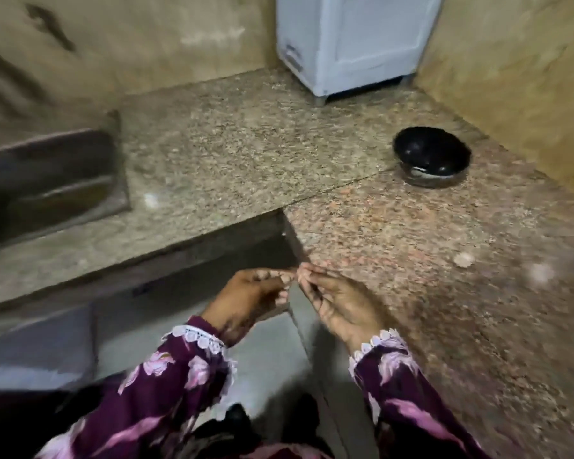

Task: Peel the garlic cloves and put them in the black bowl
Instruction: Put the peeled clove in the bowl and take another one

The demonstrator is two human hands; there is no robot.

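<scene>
Your two hands meet at the fingertips, the left hand (252, 293) and the right hand (332, 303), but motion blur hides what they pinch between them; you cannot tell if a garlic clove is there. The inside of the black bowl (431, 154) is too dark to show any content. The grey appliance (352, 41) is cut off by the top edge. The sink (47, 180) is cut off at the left edge. Two pale spots (464, 260) on the desk (411, 246) are too blurred to identify.

A home kitchen: granite counter (252, 154), sunken sink (47, 183), plastered walls (146, 38).
</scene>
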